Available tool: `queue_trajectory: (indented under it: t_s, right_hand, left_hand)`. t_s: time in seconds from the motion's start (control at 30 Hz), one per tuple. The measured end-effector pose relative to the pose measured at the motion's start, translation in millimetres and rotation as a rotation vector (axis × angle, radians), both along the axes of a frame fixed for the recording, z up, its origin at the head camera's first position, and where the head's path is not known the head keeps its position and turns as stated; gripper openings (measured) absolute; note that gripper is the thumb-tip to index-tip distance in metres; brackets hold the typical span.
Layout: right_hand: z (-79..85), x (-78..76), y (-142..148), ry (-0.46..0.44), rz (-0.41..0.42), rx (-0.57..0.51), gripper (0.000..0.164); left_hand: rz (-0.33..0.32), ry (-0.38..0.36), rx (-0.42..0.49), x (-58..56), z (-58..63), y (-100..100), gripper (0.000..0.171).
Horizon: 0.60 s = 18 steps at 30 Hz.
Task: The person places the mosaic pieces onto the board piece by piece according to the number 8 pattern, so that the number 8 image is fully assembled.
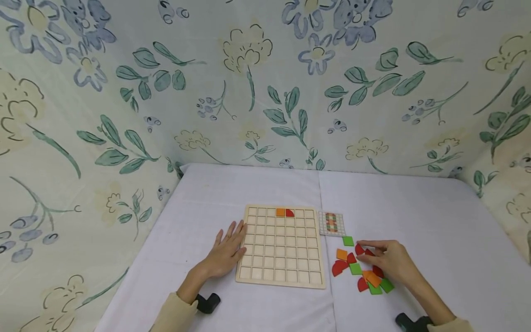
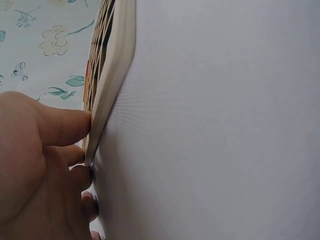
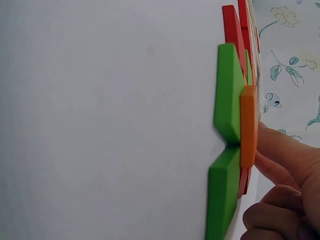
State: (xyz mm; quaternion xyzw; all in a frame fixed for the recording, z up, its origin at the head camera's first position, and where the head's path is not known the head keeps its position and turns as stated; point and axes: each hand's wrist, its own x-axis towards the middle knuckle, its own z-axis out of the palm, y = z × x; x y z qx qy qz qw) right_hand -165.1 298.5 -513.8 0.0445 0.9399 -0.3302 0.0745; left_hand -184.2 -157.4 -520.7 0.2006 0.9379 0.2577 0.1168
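Note:
A wooden grid board (image 1: 280,284) lies on the table, with an orange square (image 1: 280,212) and a red quarter-circle (image 1: 290,213) in its top row. My left hand (image 1: 226,251), fingers extended, rests against the board's left edge; in the left wrist view the thumb (image 2: 67,127) touches the rim. Right of the board, my right hand (image 1: 390,260) pinches a red quarter-circle piece (image 1: 359,249) between thumb and index finger, over a loose pile. In the right wrist view, green squares (image 3: 229,95) and an orange piece (image 3: 248,127) hide the fingertips and the pinched piece.
A small pattern card (image 1: 322,226) with a coloured grid design lies beside the board's upper right side. Several red, green and orange pieces (image 1: 356,269) are scattered and partly overlapping below it. A floral cloth (image 1: 265,129) hangs behind the white-covered table (image 1: 232,184).

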Motion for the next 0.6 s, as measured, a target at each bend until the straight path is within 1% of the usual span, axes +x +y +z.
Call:
queue_trajectory:
  t_s: [0.1, 0.3, 0.4, 0.47, 0.6]
  right_hand:
    - [-0.4, -0.3, -0.2, -0.004, -0.008, -0.008, 0.054]
    - [-2.9, -1.7, 1.0, -0.002, -0.006, -0.018, 0.052]
    - [-3.7, -2.6, 1.5, 0.013, -0.001, -0.018, 0.051]
    - [-4.0, -3.1, 1.9, 0.025, 0.004, -0.02, 0.05]
    - [-4.0, -3.8, 2.9, 0.035, 0.006, -0.023, 0.05]
  left_hand:
    - [-0.001, -0.003, 0.004, 0.2, 0.2, -0.8, 0.064]
    - [-0.008, 0.006, 0.057, 1.5, -1.5, -1.6, 0.064]
    - [-0.015, 0.016, 0.075, 1.8, -1.4, -1.8, 0.063]
    - [-0.014, 0.014, 0.072, 1.5, -1.1, -1.9, 0.063]
    - [-0.007, -0.002, 0.033, 0.7, 0.4, -1.6, 0.064]
